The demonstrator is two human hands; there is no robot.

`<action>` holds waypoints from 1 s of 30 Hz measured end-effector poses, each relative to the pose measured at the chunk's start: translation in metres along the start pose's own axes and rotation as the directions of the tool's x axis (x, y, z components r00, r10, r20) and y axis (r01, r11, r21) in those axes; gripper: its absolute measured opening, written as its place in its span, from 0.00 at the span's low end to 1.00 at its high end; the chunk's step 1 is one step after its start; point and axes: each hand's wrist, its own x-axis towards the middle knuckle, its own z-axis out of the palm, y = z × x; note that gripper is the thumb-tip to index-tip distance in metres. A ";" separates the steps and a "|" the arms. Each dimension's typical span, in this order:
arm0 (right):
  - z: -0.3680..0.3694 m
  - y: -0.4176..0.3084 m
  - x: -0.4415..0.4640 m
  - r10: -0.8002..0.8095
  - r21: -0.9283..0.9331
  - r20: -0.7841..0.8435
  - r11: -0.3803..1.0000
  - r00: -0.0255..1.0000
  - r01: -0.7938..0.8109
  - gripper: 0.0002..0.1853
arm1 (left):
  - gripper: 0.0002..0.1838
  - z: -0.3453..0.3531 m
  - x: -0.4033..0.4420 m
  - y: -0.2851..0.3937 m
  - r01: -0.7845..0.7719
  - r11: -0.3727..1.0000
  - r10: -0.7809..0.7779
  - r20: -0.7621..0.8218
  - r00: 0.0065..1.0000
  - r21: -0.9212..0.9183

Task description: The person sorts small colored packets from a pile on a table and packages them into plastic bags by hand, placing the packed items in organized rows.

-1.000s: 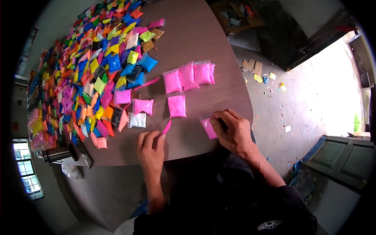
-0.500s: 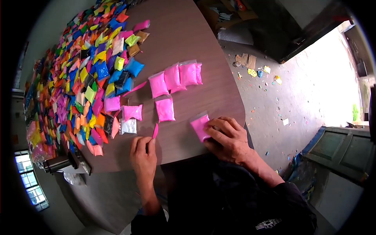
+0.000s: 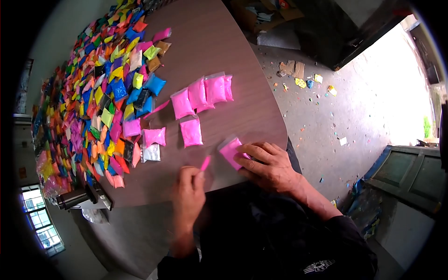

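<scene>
My left hand (image 3: 189,191), slightly blurred, pinches a small flat pink stick (image 3: 205,163) that points up and to the right. Under the fingers of my right hand (image 3: 269,167) is a pink clay packet (image 3: 230,151) in a clear bag, its clear end facing up-left. Beyond them a single pink packet (image 3: 191,132) lies flat on the table. Behind it is an overlapping row of pink packets (image 3: 198,93). Another pink stick (image 3: 157,109) lies left of that row.
A large heap of coloured packets (image 3: 109,100) covers the left side of the brown table (image 3: 219,44). A pink packet (image 3: 154,136) and a silvery-white packet (image 3: 150,153) lie at its edge. A black cylinder (image 3: 77,198) is at the front left corner. Scraps (image 3: 300,83) litter the floor.
My left hand has moved right with the pink stick, closer to the packet at my right hand. That packet has shifted slightly left and tilted more. The whole view has also shifted a little.
</scene>
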 end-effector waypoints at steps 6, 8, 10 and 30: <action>0.000 0.011 -0.008 -0.079 -0.025 0.002 0.997 0.997 0.079 0.18 | 0.08 0.033 0.016 0.029 -0.079 0.990 0.081 0.018 0.997 -0.120; -0.002 0.012 -0.012 -0.078 0.002 -0.021 0.997 0.997 0.078 0.17 | 0.09 0.036 0.021 0.033 -0.157 0.984 0.158 0.000 0.987 -0.088; -0.002 0.011 -0.018 -0.076 0.036 -0.040 0.996 0.996 0.078 0.16 | 0.05 0.036 0.023 0.042 -0.153 0.984 0.156 0.026 0.987 -0.096; 0.000 0.007 -0.031 -0.006 0.056 -0.112 0.998 0.994 0.013 0.18 | 0.05 0.062 0.064 0.051 -0.381 0.919 0.370 0.114 0.922 0.101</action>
